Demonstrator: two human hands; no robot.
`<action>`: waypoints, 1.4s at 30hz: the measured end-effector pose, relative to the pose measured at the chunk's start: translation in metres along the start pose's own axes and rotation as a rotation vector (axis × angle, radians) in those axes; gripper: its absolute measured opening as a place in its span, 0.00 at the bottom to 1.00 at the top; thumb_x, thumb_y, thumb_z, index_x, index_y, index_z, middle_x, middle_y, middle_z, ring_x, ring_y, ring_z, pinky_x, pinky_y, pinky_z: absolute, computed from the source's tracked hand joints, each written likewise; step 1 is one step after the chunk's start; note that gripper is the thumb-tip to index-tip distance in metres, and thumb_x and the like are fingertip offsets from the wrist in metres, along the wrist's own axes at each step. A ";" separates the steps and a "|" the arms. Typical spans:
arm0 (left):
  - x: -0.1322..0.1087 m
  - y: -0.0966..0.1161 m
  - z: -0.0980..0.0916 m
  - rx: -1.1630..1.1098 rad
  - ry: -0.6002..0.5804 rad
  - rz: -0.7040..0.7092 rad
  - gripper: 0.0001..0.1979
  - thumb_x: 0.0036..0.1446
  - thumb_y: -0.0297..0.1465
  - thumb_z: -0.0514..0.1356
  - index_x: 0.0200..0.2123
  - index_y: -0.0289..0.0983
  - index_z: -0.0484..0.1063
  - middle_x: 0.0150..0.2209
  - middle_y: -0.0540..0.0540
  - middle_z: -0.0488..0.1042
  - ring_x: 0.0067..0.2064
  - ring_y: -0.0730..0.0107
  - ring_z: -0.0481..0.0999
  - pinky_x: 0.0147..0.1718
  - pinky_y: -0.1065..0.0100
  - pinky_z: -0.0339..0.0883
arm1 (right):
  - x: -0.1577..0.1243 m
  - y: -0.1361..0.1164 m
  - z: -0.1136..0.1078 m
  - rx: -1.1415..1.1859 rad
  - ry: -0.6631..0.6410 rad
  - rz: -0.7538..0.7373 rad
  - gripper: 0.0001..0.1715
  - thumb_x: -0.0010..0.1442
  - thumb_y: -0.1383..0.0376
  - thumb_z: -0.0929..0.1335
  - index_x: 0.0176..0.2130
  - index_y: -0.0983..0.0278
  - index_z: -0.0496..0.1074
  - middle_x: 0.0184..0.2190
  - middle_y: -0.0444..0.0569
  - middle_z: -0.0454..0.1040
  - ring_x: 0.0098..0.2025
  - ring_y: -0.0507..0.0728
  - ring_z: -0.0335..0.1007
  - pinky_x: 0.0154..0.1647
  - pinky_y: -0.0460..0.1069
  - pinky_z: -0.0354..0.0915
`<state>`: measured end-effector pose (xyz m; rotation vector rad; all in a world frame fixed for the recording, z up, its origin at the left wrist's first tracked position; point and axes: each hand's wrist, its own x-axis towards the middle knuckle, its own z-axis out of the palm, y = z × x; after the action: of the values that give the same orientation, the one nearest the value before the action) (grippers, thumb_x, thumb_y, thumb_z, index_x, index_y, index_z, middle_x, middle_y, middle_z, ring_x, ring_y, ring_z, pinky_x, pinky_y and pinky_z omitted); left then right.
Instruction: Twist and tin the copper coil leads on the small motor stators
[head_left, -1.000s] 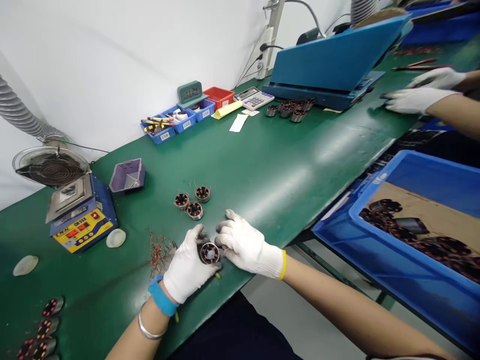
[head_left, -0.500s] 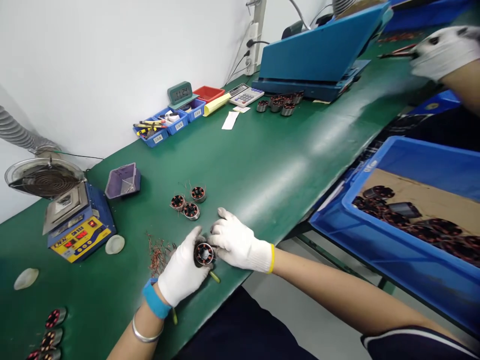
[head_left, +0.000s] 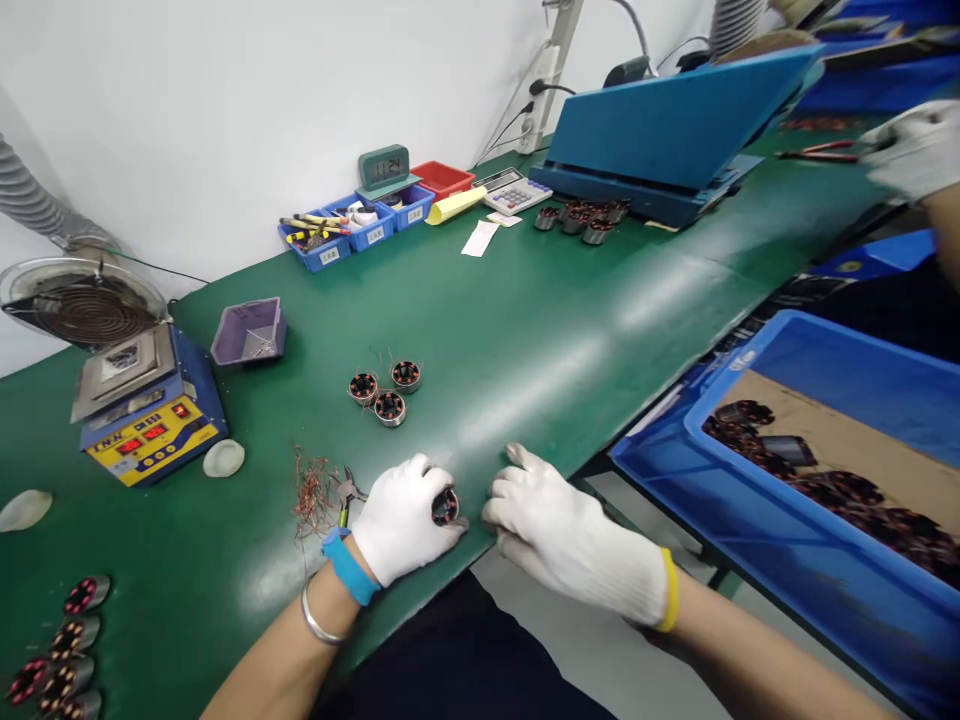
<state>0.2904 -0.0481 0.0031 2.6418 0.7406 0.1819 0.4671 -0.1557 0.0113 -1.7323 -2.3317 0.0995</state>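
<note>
My left hand (head_left: 409, 520), in a white glove, is wrapped round a motor stator (head_left: 445, 507) near the table's front edge. The stator's dark, ring-shaped end shows between thumb and fingers; the rest is covered. My right hand (head_left: 551, 525), also gloved, is apart from the stator, to its right. Its fingers are loosely bent and spread, with nothing visible in them. Left of my left hand lie wire cutters (head_left: 346, 496) with green handles, partly hidden by my wrist. Beside them is a tangle of copper wire scraps (head_left: 312, 490). Three stators (head_left: 390, 408) with loose wire ends sit beyond my hands.
A blue solder pot (head_left: 154, 420) stands left, near a purple tray (head_left: 250, 332). More stators (head_left: 75, 635) line the lower left. A blue crate (head_left: 697, 450) with stators is at right. A co-worker's gloved hand (head_left: 915, 150) is by red-handled pliers (head_left: 825, 152).
My right hand has come away from the stator and moved right. My left hand has turned over the stator, covering more of it. The cutters now show, and the camera view has shifted.
</note>
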 end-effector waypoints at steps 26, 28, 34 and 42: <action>0.000 -0.003 0.003 -0.014 0.020 -0.002 0.09 0.52 0.36 0.63 0.37 0.40 0.72 0.39 0.45 0.70 0.41 0.59 0.69 0.40 0.61 0.64 | 0.024 0.002 0.032 -0.065 0.349 0.031 0.07 0.58 0.71 0.64 0.30 0.65 0.70 0.36 0.56 0.74 0.44 0.62 0.68 0.42 0.56 0.66; -0.001 -0.002 0.002 -0.082 0.006 -0.006 0.07 0.52 0.32 0.63 0.37 0.40 0.72 0.41 0.46 0.70 0.42 0.60 0.68 0.41 0.61 0.64 | 0.024 0.003 0.033 -0.054 0.324 0.059 0.06 0.58 0.71 0.64 0.30 0.65 0.70 0.37 0.55 0.74 0.43 0.62 0.68 0.39 0.54 0.65; -0.002 0.004 0.007 -0.113 -0.008 -0.032 0.07 0.54 0.23 0.56 0.36 0.39 0.66 0.39 0.45 0.69 0.41 0.61 0.66 0.41 0.61 0.65 | 0.020 0.001 0.031 0.014 0.303 0.106 0.07 0.59 0.70 0.64 0.30 0.63 0.69 0.36 0.52 0.74 0.38 0.58 0.67 0.36 0.51 0.63; -0.001 0.005 0.016 -0.194 0.084 -0.012 0.04 0.55 0.24 0.55 0.34 0.38 0.65 0.42 0.43 0.69 0.44 0.60 0.67 0.45 0.60 0.65 | 0.024 0.006 0.027 0.153 0.165 0.163 0.07 0.58 0.70 0.64 0.29 0.63 0.68 0.33 0.48 0.72 0.34 0.55 0.66 0.34 0.48 0.60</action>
<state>0.2950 -0.0577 -0.0098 2.4580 0.7268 0.3454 0.4600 -0.1290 -0.0121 -1.7797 -2.0104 0.1529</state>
